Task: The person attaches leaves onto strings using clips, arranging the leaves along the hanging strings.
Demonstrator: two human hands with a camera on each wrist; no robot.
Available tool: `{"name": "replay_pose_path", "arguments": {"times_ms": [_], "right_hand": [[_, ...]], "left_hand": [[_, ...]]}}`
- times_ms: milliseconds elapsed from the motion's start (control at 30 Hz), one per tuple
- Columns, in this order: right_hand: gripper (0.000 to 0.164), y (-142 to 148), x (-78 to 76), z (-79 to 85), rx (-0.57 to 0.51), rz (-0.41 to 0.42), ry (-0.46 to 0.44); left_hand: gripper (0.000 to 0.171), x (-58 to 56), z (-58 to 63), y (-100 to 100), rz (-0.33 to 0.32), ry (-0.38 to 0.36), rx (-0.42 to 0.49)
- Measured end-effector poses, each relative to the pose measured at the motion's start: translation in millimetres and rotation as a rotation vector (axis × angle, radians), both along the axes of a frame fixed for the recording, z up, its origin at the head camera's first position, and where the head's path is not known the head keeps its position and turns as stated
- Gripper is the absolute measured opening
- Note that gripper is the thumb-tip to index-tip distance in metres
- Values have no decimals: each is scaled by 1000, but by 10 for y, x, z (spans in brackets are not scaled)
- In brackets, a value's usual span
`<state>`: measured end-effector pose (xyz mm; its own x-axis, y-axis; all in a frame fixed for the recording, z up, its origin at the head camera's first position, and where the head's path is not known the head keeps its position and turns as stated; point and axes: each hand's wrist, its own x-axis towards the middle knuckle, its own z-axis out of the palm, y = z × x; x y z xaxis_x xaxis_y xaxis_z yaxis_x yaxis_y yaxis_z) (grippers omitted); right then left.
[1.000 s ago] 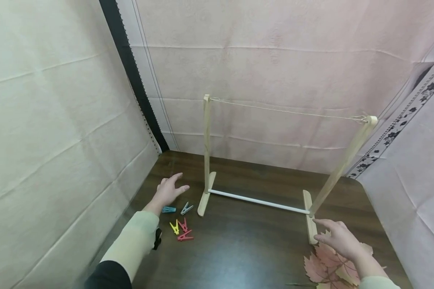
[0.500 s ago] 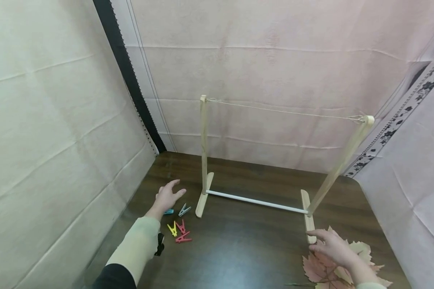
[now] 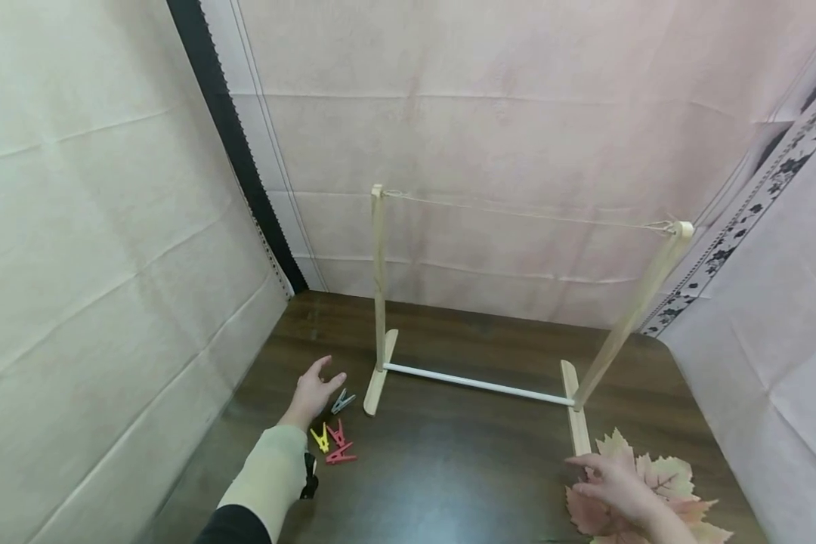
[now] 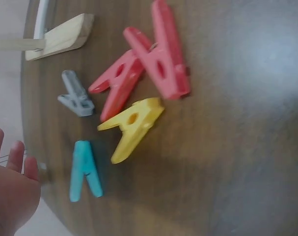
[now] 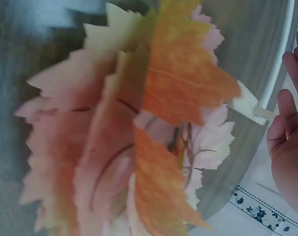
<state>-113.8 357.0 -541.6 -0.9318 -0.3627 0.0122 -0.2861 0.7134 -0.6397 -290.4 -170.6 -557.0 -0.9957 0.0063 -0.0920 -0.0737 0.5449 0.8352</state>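
My left hand [image 3: 315,394] hovers with fingers spread near a small group of plastic clothespins. In the left wrist view these are a turquoise clothespin [image 4: 85,169], a grey clothespin [image 4: 76,94], a yellow clothespin [image 4: 134,129] and two red ones, one red clothespin [image 4: 164,56] overlapping the other. The head view has the turquoise one hidden behind the left hand. My right hand [image 3: 615,487], fingers loosely bent, is over a pile of pink, cream and orange artificial maple leaves [image 3: 666,480]. The right wrist view shows the leaves [image 5: 109,132] below the hand, and nothing in its fingers.
A wooden stand with a left post [image 3: 378,279], a right post [image 3: 629,321] and a white bottom rod [image 3: 476,383] stands mid-table. A thin string [image 3: 517,214] runs between the post tops. Pale cloth walls [image 3: 503,136] enclose the dark wooden table [image 3: 449,468].
Both hands have come down and nearer: the left over the turquoise clothespin, covering it, the right lower over the maple leaves. The head view has shifted slightly. Nothing has been picked up.
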Motion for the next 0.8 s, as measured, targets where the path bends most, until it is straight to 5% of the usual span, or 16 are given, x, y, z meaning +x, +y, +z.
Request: {"name": "replay_pose_path", "arguments": {"times_ms": [233,433,633,800], "right_hand": [[32,-2,36,-177,-44,112,148],[34,8,47,-236,-52,82,25],[31,6,122,-366,-33,156,97],[30,-2,123,-427,-77,154,-80]], "left_hand": [[61,28,-135,-18,15,-7,20],[64,52,-174,-4,8,-2,-47],[65,117,-291,50,14,-24,-48],[65,159,-364,94,40,-43,-91]]}}
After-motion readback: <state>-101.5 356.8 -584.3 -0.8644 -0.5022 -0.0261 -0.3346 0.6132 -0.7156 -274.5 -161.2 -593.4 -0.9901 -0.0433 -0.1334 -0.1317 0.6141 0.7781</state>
